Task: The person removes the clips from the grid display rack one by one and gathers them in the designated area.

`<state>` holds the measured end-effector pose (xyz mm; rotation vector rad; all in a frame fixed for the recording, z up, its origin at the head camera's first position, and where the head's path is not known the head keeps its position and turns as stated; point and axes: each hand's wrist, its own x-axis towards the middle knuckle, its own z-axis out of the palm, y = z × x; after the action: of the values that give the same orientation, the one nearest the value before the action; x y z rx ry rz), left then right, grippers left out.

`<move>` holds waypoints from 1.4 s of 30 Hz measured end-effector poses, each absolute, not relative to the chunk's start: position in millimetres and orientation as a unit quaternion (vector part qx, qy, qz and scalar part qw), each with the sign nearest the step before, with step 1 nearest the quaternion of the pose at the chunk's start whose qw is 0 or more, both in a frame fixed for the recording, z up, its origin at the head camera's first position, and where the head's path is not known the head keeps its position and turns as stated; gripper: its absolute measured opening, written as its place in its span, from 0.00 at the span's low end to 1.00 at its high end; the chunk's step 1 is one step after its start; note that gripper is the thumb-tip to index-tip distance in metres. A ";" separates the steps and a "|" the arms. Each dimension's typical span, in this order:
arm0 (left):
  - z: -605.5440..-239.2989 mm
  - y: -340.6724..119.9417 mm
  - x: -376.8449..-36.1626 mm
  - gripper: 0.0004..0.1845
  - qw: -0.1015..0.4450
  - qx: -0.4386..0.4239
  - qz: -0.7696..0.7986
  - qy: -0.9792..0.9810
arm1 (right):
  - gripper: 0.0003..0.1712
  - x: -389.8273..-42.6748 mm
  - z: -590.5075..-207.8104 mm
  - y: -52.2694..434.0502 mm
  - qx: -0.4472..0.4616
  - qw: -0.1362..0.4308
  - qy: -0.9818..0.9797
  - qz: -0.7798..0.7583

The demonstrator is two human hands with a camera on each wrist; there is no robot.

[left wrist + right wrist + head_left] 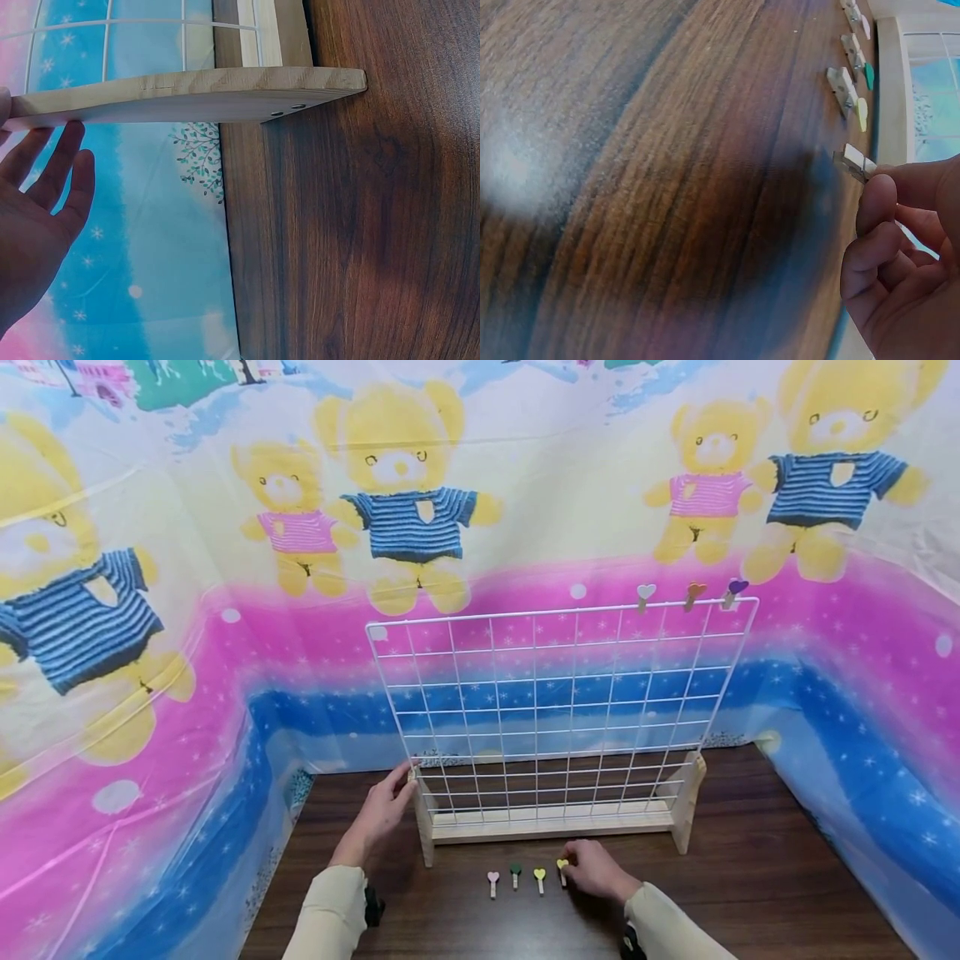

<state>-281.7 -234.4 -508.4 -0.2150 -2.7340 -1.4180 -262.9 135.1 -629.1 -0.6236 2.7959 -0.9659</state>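
A white wire grid [558,710] stands upright in a wooden stand [555,822] on a dark wood table [750,877]. My left hand [397,785] rests with straight fingers against the stand's left wooden foot [187,94]; in the left wrist view the left hand [67,150] lies flat beside it. My right hand [579,867] pinches a small yellow heart clothespin [562,865] at the table, the right end of a row. In the right wrist view my right hand [881,196] holds that wooden clip [853,162] by its tail.
A pink clip [492,882], a green clip [515,874] and a yellow clip [539,878] lie in front of the stand. A white clip [645,596], an orange clip [694,594] and a purple clip [734,591] sit on the grid's top right. A teddy-bear printed sheet [225,635] surrounds the table.
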 end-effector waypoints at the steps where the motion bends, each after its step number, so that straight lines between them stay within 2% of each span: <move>1: -508.8 -234.4 -281.9 0.23 0.030 -0.071 -0.457 -0.886 | 0.03 -262.8 -630.6 135.3 -0.207 0.059 0.923 -0.319; 12: -510.2 -234.7 -283.6 0.22 0.050 -0.080 -0.452 -0.887 | 0.02 -263.5 -636.0 135.1 -0.219 0.050 0.919 -0.325; 35: -509.6 -234.0 -283.1 0.23 0.032 -0.064 -0.452 -0.889 | 0.01 -262.5 -638.1 135.7 -0.208 0.057 0.926 -0.309; 42: -508.5 -233.8 -282.7 0.23 0.036 -0.069 -0.450 -0.890 | 0.03 -261.9 -638.7 138.4 -0.214 0.037 0.927 -0.306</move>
<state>-282.7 -233.8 -508.5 -0.2134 -2.7335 -1.3817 -261.9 138.4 -638.7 -0.6579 2.8441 -0.9399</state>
